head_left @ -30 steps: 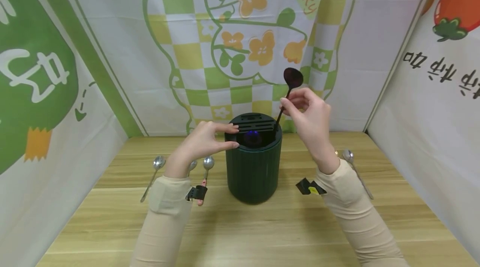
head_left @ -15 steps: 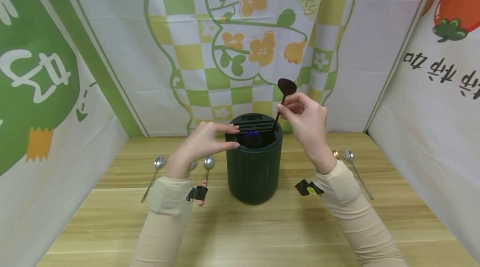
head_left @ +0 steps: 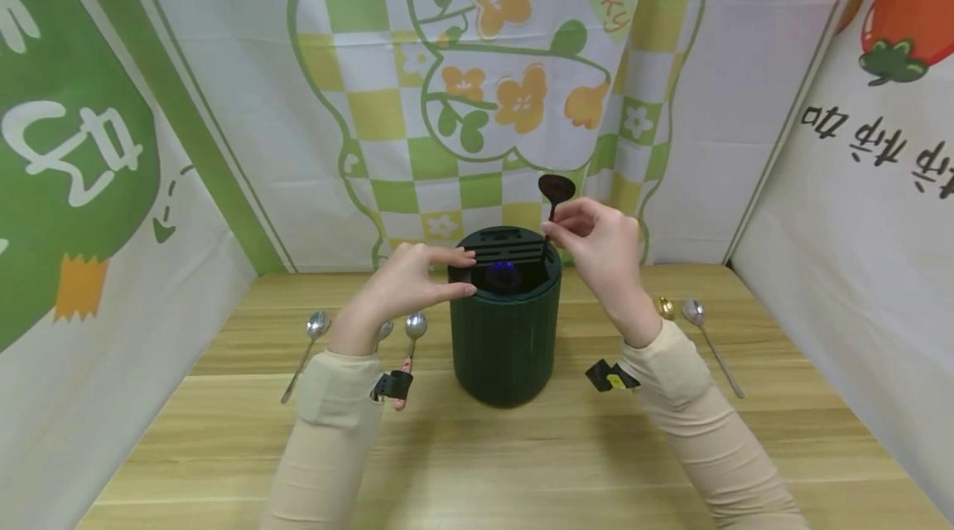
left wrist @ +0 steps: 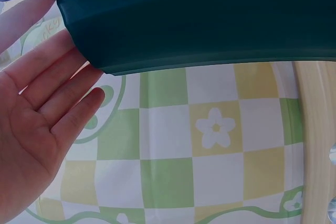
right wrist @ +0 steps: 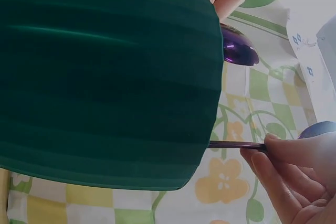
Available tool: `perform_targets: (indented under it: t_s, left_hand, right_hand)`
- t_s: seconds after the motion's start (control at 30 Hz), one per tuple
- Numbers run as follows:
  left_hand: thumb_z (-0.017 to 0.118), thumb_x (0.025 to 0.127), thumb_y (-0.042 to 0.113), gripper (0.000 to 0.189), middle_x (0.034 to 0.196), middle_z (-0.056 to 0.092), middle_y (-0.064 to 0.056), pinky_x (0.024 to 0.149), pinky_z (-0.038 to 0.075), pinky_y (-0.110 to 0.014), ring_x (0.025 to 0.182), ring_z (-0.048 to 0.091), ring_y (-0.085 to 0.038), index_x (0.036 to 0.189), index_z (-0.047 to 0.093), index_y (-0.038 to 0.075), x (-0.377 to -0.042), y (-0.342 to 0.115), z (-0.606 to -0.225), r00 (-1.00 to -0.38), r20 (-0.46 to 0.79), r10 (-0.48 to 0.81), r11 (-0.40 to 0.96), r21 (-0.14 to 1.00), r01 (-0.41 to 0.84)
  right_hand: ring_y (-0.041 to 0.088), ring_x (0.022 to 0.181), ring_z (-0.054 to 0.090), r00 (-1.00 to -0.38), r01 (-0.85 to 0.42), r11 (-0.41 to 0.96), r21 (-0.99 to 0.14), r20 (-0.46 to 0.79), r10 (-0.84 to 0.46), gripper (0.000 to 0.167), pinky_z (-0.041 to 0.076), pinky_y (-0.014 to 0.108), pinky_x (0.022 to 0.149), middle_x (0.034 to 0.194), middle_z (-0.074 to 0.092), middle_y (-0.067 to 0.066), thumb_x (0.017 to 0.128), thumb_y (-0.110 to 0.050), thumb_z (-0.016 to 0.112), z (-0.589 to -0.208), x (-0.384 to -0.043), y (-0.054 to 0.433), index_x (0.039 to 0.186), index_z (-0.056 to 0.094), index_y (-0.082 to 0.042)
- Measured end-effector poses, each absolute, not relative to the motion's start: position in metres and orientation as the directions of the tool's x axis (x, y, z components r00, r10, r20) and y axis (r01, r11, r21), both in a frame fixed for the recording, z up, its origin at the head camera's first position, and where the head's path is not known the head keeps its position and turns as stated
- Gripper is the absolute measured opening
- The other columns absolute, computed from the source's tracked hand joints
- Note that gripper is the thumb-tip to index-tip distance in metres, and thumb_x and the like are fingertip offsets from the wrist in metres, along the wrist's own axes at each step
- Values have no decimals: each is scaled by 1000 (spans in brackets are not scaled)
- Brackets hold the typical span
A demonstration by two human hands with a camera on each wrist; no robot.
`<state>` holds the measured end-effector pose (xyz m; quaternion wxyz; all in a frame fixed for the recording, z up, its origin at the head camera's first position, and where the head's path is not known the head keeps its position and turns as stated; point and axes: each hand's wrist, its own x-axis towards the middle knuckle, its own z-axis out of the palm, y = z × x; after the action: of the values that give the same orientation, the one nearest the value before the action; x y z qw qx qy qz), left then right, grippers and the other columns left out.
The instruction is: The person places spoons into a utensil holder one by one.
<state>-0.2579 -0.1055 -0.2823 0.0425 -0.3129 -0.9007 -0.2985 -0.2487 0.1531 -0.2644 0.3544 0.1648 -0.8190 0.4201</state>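
Note:
A dark green ribbed utensil holder (head_left: 504, 348) with a slotted black top stands on the wooden table. My left hand (head_left: 406, 286) rests on the left of its rim, fingers extended in the left wrist view. With thumb and fingertips, my right hand (head_left: 599, 244) pinches the thin handle of a dark purple spoon (head_left: 556, 187). That spoon is bowl up, its handle pointing down into the right side of the opening; the handle's lower end is hidden inside. A second shiny purple spoon (right wrist: 240, 45) pokes its bowl above the rim.
On the left of the table lie a silver spoon (head_left: 317, 325), a pink-handled spoon (head_left: 415, 325) and another partly hidden behind the left wrist. At the right are a gold spoon (head_left: 664, 307) and a silver one (head_left: 694, 312). Printed cloth walls (head_left: 246, 199) enclose the table.
My right hand has moved down and left, lowering the purple spoon's handle further into the holder. More of the gold spoon shows now. The left hand has stayed at the rim.

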Motion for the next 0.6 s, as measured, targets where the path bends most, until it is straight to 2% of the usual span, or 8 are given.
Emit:
perform_targets:
  t_s: [0.1, 0.33, 0.6]
  left_hand:
    - [69, 86, 36, 40, 134, 57, 1, 78, 42, -33, 44, 33, -9, 122, 66, 17, -258, -106, -282, -801, 266, 537, 625, 513, 589]
    - [69, 86, 36, 40, 134, 57, 2, 68, 43, -31, 40, 19, -8, 122, 66, 18, -258, -105, -283, -805, 264, 532, 628, 515, 584]
    - [69, 86, 36, 40, 134, 57, 2, 59, 40, -30, 39, 18, -8, 121, 66, 18, -258, -105, -283, -808, 258, 529, 631, 516, 578]
  right_hand:
    - [15, 64, 70, -710, -556, 601, -574, 704, 15, 13, 48, 16, 57, 76, 74, 5, 79, -20, 78, -266, -249, 153, 82, 72, -9]
    - [14, 66, 70, -741, -525, 632, -570, 671, -11, 14, 51, 28, 58, 77, 74, 5, 79, -22, 78, -268, -249, 153, 82, 72, -10]
    - [15, 62, 69, -765, -506, 650, -567, 644, -34, 13, 54, 32, 57, 77, 74, 7, 79, -19, 78, -269, -250, 154, 83, 73, -7]
